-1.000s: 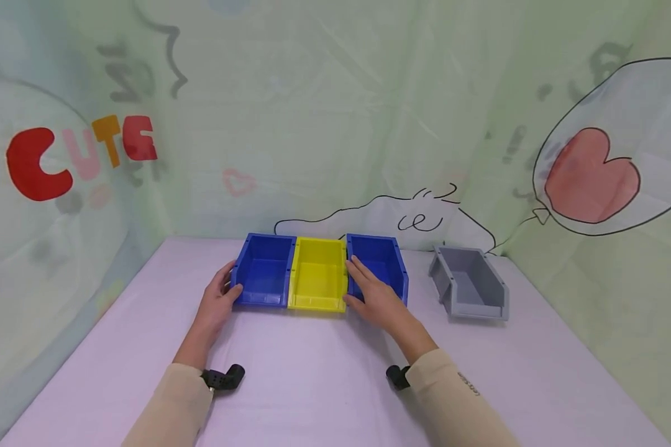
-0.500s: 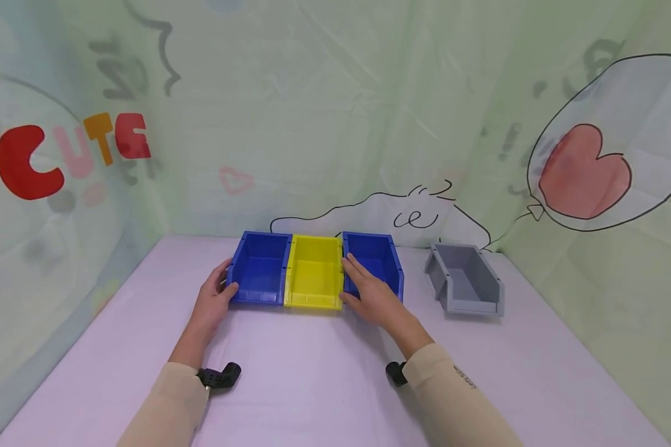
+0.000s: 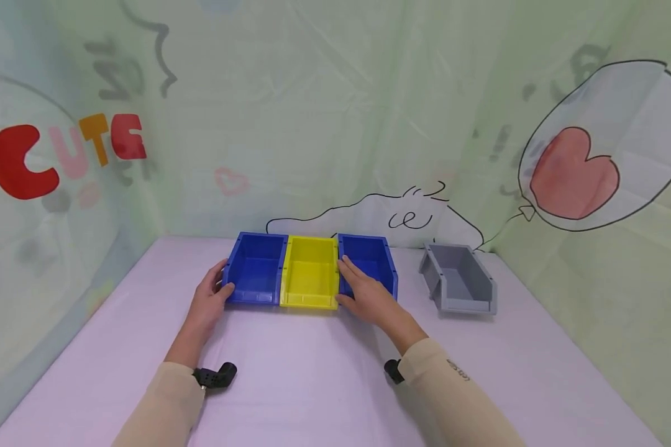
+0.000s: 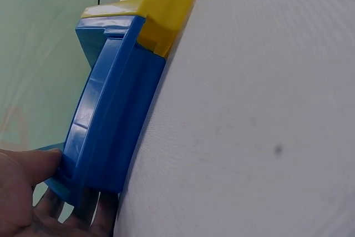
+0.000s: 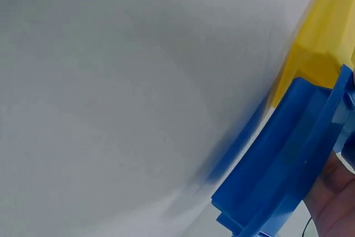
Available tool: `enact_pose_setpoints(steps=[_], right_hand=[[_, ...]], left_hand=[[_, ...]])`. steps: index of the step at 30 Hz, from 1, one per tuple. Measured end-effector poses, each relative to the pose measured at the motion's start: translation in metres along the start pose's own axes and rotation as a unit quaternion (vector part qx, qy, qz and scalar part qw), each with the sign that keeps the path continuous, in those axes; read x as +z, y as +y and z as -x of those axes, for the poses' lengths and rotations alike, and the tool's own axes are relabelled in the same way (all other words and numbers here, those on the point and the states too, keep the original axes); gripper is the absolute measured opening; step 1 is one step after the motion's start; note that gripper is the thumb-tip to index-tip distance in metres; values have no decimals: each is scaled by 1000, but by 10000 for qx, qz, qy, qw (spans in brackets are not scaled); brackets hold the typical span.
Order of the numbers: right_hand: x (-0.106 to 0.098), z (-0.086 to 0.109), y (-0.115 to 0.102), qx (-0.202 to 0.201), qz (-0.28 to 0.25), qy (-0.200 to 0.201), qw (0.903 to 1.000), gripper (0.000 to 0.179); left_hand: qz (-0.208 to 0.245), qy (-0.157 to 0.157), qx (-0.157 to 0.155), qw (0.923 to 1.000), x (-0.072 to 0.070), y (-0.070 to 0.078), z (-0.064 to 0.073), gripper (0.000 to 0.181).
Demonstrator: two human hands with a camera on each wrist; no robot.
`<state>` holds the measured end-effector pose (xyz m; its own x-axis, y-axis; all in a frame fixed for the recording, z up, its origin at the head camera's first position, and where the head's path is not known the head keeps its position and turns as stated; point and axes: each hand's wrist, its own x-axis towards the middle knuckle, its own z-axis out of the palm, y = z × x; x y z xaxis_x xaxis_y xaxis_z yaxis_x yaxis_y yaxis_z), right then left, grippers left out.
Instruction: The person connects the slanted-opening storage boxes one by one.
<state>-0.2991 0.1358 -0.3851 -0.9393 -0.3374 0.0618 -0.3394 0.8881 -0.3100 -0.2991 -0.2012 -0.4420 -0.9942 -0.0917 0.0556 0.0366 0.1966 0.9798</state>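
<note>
In the head view, a left blue bin (image 3: 254, 270), a yellow bin (image 3: 310, 273) and a right blue bin (image 3: 374, 254) stand side by side on the table. My left hand (image 3: 208, 301) grips the left blue bin's outer side, thumb on its front corner and fingers along the side wall. My right hand (image 3: 371, 299) reaches over the front of the right blue bin. Its fingers look straight, and fingertips and thumb touch the rim where that bin meets the yellow one. The right wrist view shows part of this hand (image 5: 335, 198) behind the blue bin (image 5: 277, 159).
A grey bin (image 3: 460, 279) stands apart on the right, near the back of the table. A pale cloth (image 3: 313, 385) covers the table. Printed curtains (image 3: 313, 124) hang behind and on both sides.
The whole head view has shifted slightly, so everything appears a little further left. Both hands keep their places on the bins, and the bins stay together in their row.
</note>
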Motion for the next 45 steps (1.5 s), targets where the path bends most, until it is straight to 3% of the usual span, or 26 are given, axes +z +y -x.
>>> enact_pose_setpoints(steps=[18,27,37,45], right_hand=[[7,1,1,46,453,-208,9987,84],[5,-3,-3,-219,1079,-112,9939,85],[2,-2,-2,-150,983,-215,9948,82],[9,1,-2,10,691,-383,9969,90]], left_hand=[[30,-30,39,10000,-1,2,0,64],[55,1,-31,10000,-1,3,1,65],[168,-62,59,9998,1,2,-1,64],[-46,-98,10,9999,-2,-3,2,65]])
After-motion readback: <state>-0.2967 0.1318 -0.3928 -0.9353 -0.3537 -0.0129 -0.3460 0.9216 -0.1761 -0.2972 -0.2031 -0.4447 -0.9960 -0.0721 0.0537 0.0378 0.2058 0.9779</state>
